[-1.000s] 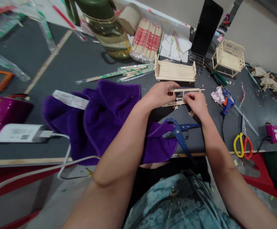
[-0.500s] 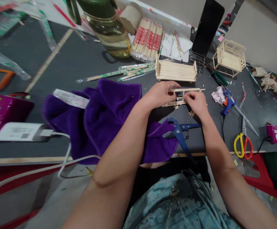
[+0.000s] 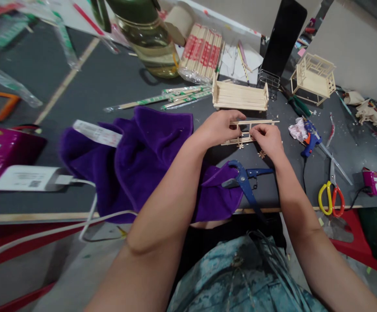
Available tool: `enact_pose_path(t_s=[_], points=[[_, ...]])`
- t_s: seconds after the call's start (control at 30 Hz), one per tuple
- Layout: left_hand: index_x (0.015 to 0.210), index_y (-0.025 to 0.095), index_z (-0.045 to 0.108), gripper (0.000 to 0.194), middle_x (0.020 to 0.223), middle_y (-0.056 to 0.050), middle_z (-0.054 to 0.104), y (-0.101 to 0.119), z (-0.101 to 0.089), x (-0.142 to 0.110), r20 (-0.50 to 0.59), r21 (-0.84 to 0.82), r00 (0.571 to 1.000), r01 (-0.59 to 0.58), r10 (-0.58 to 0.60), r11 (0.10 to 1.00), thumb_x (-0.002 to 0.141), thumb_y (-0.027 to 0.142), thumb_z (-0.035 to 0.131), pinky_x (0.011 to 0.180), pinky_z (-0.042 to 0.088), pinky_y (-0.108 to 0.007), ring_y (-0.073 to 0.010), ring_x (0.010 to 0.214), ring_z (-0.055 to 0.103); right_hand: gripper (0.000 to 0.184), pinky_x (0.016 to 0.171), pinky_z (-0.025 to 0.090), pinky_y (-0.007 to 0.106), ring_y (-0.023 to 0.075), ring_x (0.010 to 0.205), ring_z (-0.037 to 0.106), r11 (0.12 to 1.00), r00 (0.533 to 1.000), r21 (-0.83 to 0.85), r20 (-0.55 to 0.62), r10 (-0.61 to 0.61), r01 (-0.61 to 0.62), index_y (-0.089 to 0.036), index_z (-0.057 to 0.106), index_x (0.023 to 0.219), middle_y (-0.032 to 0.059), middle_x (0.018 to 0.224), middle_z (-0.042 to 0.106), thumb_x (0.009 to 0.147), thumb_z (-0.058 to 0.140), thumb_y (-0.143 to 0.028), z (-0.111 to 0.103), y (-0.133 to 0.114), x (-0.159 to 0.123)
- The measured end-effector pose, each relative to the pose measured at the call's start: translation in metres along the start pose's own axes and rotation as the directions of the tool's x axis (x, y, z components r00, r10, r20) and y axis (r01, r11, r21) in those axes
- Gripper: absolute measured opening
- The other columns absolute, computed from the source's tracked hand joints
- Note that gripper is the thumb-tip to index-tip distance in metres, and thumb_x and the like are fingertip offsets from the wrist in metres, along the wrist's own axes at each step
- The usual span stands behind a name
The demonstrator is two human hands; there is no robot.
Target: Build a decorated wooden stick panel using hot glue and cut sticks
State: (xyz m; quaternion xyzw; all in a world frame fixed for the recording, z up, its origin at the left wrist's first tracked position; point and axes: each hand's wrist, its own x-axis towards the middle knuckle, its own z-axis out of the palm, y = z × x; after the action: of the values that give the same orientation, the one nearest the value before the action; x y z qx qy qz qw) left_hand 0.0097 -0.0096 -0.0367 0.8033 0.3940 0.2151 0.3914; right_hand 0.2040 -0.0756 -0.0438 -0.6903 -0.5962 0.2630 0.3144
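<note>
My left hand (image 3: 222,125) is closed on the left part of a small wooden stick frame (image 3: 247,123), low over the dark table. At the frame's middle, the fingers of my right hand (image 3: 268,136) are pinched together on it; whether they also hold a tiny piece is hidden. Small flower-shaped wooden pieces (image 3: 261,154) lie just in front of the frame. Behind it stands a miniature bench (image 3: 240,96) made of thin sticks. Blue cutters (image 3: 245,180) rest on a purple cloth (image 3: 156,160) nearer my body.
On the right are a blue glue gun (image 3: 311,141), scissors (image 3: 331,190) and a miniature stick chair (image 3: 313,80). A phone (image 3: 282,39) leans on a wire stand. Wrapped chopsticks (image 3: 201,52) and a water bottle (image 3: 149,43) stand at the back. A white cable (image 3: 61,227) hangs across the table's front edge.
The view has shifted very slightly. Both hands keep their place on the stick frame, and nothing else has visibly moved.
</note>
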Motion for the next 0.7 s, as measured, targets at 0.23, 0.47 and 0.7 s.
enact_pose_path(t_s=[0.23, 0.47, 0.7], points=[[0.127, 0.014, 0.076, 0.051, 0.083, -0.003, 0.076, -0.001, 0.001, 0.000, -0.019, -0.019, 1.000, -0.009, 0.009, 1.000, 0.078, 0.020, 0.065, 0.076, 0.050, -0.030, -0.0189, 0.075, 0.067, 0.017, 0.066, 0.039, 0.030, 0.0163, 0.066, 0.060, 1.000, 1.000, -0.020, 0.016, -0.006, 0.006, -0.020, 0.080, 0.079, -0.0003, 0.068, 0.070, 0.089, 0.067, -0.025, 0.000, 0.000, 0.000], [0.129, 0.012, 0.075, 0.051, 0.084, -0.005, 0.077, 0.003, 0.000, -0.002, 0.003, -0.027, 1.000, 0.031, -0.031, 0.999, 0.080, 0.020, 0.066, 0.072, 0.049, -0.030, -0.0184, 0.072, 0.066, 0.019, 0.073, 0.047, 0.031, 0.0187, 0.073, 0.067, 0.999, 0.999, 0.043, 0.020, -0.031, 0.030, -0.021, 0.080, 0.080, 0.0005, 0.072, 0.075, 0.092, 0.067, -0.029, -0.012, 0.006, 0.000], [0.127, 0.013, 0.076, 0.048, 0.086, -0.003, 0.076, 0.002, -0.001, -0.001, -0.005, -0.033, 1.000, 0.005, -0.006, 0.999, 0.080, 0.019, 0.068, 0.076, 0.048, -0.030, -0.0179, 0.075, 0.065, 0.018, 0.074, 0.050, 0.032, 0.0180, 0.073, 0.067, 0.984, 0.993, 0.176, -0.114, -0.009, 0.029, -0.019, 0.079, 0.085, 0.0016, 0.075, 0.075, 0.091, 0.067, -0.031, -0.033, 0.020, 0.001]])
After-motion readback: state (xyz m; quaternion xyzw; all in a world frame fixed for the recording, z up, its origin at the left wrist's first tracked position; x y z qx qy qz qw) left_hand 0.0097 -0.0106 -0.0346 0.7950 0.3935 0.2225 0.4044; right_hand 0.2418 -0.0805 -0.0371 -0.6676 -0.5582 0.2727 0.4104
